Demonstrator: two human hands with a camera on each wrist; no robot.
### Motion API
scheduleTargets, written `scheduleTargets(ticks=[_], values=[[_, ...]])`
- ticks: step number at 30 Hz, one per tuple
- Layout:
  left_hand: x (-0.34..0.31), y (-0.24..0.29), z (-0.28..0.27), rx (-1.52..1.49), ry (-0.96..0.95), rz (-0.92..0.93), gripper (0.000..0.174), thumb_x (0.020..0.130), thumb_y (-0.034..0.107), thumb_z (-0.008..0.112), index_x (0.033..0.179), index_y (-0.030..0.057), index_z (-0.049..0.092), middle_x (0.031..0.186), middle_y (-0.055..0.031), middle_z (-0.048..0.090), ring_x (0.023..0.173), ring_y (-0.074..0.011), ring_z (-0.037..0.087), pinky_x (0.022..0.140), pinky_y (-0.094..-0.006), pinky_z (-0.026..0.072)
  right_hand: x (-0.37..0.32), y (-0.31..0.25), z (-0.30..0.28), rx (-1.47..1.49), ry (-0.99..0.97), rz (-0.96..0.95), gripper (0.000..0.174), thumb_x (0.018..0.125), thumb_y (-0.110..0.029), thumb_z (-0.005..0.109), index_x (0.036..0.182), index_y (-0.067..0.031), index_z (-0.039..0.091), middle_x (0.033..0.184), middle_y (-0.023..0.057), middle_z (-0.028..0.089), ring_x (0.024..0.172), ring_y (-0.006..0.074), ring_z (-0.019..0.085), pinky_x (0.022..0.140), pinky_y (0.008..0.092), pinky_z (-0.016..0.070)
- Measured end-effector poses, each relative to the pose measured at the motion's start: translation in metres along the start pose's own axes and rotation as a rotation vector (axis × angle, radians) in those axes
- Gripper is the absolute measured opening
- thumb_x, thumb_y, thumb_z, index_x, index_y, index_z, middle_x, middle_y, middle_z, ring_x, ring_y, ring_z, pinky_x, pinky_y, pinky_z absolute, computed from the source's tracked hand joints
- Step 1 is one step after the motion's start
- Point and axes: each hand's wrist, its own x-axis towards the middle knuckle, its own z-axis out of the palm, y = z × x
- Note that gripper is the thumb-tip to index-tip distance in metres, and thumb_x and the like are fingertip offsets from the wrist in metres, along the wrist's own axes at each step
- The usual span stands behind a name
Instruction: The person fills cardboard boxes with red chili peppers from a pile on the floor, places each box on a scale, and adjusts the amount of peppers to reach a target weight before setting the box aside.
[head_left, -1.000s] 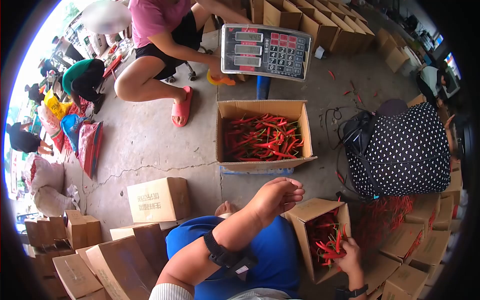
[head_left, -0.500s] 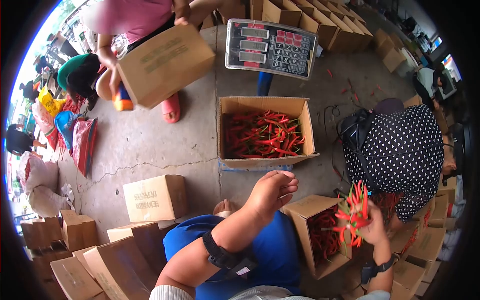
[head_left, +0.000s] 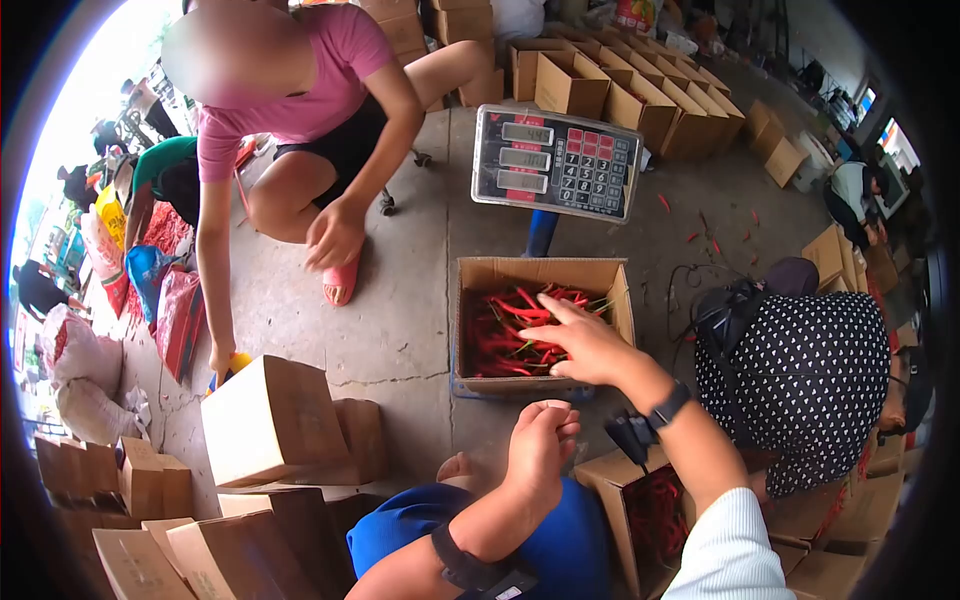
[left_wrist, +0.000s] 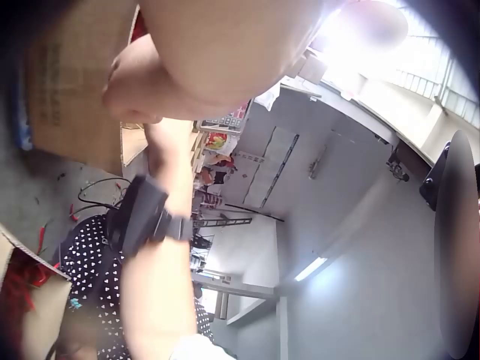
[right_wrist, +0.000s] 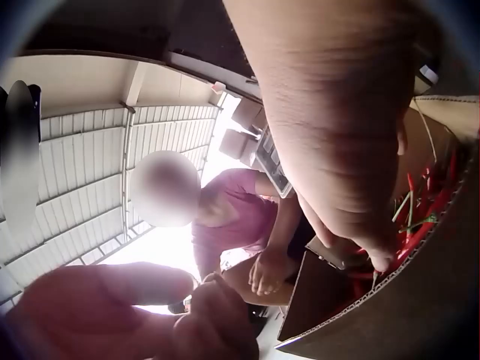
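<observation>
My right hand (head_left: 590,345) is over the cardboard box (head_left: 621,295) in front of me, fingers extended and spread above the red chili peppers (head_left: 500,335). In the right wrist view its fingertips come right down at the chili peppers (right_wrist: 424,214) inside the box wall, with no bunch in the hand. My left hand (head_left: 540,450) hangs idle over my lap with loosely bent fingers and holds nothing. By my right knee stands a tilted carton (head_left: 610,488) with more chili peppers (head_left: 657,515) in it, partly covered by my right forearm.
A weighing scale's display (head_left: 555,165) stands behind the box. At left a person in pink (head_left: 345,50) reaches toward a closed carton (head_left: 265,425). A person in a dotted top (head_left: 800,370) bends at right. Open cartons (head_left: 570,85) line the back; more cartons (head_left: 230,545) stand lower left.
My right hand has moved from the side carton, where it lifted a bunch of chili peppers, to the front box and released them. The person in pink has lowered a carton at left.
</observation>
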Motion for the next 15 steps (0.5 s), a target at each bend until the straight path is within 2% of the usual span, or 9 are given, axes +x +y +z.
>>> scheduleTargets(ticks=[2, 4, 5, 6, 7, 9, 11, 12, 15], values=[[0.003, -0.003, 0.001, 0.003, -0.048, -0.031, 0.010, 0.087, 0.014, 0.053, 0.097, 0.0125, 0.055, 0.089, -0.0009, 0.060, 0.082, -0.0110, 0.057, 0.071, -0.0261, 0.0441, -0.048, -0.014, -0.015, 0.104, 0.238, 0.102, 0.052, 0.073, -0.004, 0.071, 0.123, -0.0148, 0.061, 0.143, 0.0186, 0.040, 0.129, 0.0356, 0.043, 0.104, 0.0415, 0.0394], [0.002, -0.004, 0.000, -0.004, -0.096, -0.072, 0.009, 0.087, 0.015, 0.055, 0.096, 0.0121, 0.055, 0.089, -0.0011, 0.060, 0.081, -0.0108, 0.057, 0.070, -0.0261, 0.0439, -0.117, -0.015, -0.009, 0.093, 0.541, 0.210, 0.032, 0.074, 0.001, 0.068, 0.106, -0.0030, 0.064, 0.109, 0.0142, 0.062, 0.101, 0.0284, 0.062, 0.087, 0.0349, 0.0494], [0.001, -0.003, 0.002, -0.005, -0.103, -0.086, 0.009, 0.087, 0.015, 0.056, 0.096, 0.0119, 0.055, 0.088, -0.0011, 0.060, 0.081, -0.0108, 0.057, 0.070, -0.0258, 0.0438, -0.157, -0.010, 0.008, 0.288, 0.617, 0.374, 0.019, 0.077, 0.003, 0.065, 0.095, -0.0008, 0.062, 0.094, 0.0093, 0.063, 0.084, 0.0193, 0.062, 0.075, 0.0287, 0.0501], [-0.001, -0.004, 0.004, -0.006, -0.112, -0.099, 0.010, 0.087, 0.015, 0.056, 0.096, 0.0118, 0.055, 0.088, -0.0011, 0.059, 0.080, -0.0108, 0.056, 0.069, -0.0255, 0.0438, -0.209, -0.002, 0.040, 0.330, 0.673, 0.589, 0.017, 0.077, -0.001, 0.068, 0.094, -0.0010, 0.062, 0.087, 0.0083, 0.063, 0.080, 0.0167, 0.061, 0.074, 0.0300, 0.0505], [-0.002, -0.005, 0.005, -0.006, -0.118, -0.113, 0.010, 0.087, 0.015, 0.056, 0.096, 0.0116, 0.055, 0.087, -0.0011, 0.059, 0.080, -0.0108, 0.056, 0.069, -0.0252, 0.0437, -0.255, 0.000, 0.070, 0.548, 0.692, 0.759, 0.019, 0.075, -0.008, 0.073, 0.090, -0.0026, 0.063, 0.083, 0.0066, 0.063, 0.080, 0.0162, 0.061, 0.074, 0.0293, 0.0500], [-0.003, -0.008, 0.010, 0.019, -0.150, -0.104, 0.008, 0.088, 0.016, 0.054, 0.095, 0.0133, 0.055, 0.089, 0.0015, 0.060, 0.079, -0.0072, 0.055, 0.068, -0.0231, 0.0425, -0.322, -0.011, 0.116, 0.339, 0.477, 0.997, 0.043, 0.070, -0.020, 0.079, 0.104, -0.0023, 0.059, 0.097, 0.0115, 0.061, 0.089, 0.0218, 0.060, 0.076, 0.0337, 0.0500], [-0.005, -0.015, 0.012, 0.055, -0.161, -0.109, 0.007, 0.089, 0.016, 0.054, 0.095, 0.0143, 0.055, 0.089, 0.0029, 0.060, 0.078, -0.0052, 0.055, 0.068, -0.0218, 0.0417, -0.348, -0.023, 0.149, -0.075, 0.457, 0.979, 0.082, 0.058, -0.032, 0.086, 0.126, -0.0057, 0.048, 0.116, 0.0191, 0.053, 0.108, 0.0345, 0.053, 0.090, 0.0447, 0.0456], [-0.004, -0.019, 0.013, 0.075, -0.163, -0.112, 0.007, 0.089, 0.017, 0.054, 0.095, 0.0144, 0.055, 0.089, 0.0031, 0.060, 0.078, -0.0050, 0.055, 0.068, -0.0215, 0.0415, -0.353, -0.019, 0.159, 0.041, 0.346, 0.895, 0.106, 0.051, -0.034, 0.088, 0.138, -0.0069, 0.034, 0.128, 0.0234, 0.043, 0.119, 0.0431, 0.042, 0.098, 0.0505, 0.0383], [0.001, -0.033, 0.012, 0.121, -0.191, -0.149, 0.008, 0.088, 0.017, 0.054, 0.096, 0.0146, 0.055, 0.089, 0.0034, 0.060, 0.079, -0.0046, 0.055, 0.069, -0.0207, 0.0409, -0.321, -0.012, 0.179, 0.128, 0.303, 1.183, 0.102, 0.052, -0.036, 0.088, 0.135, -0.0049, 0.038, 0.127, 0.0248, 0.045, 0.117, 0.0430, 0.044, 0.097, 0.0491, 0.0391]])
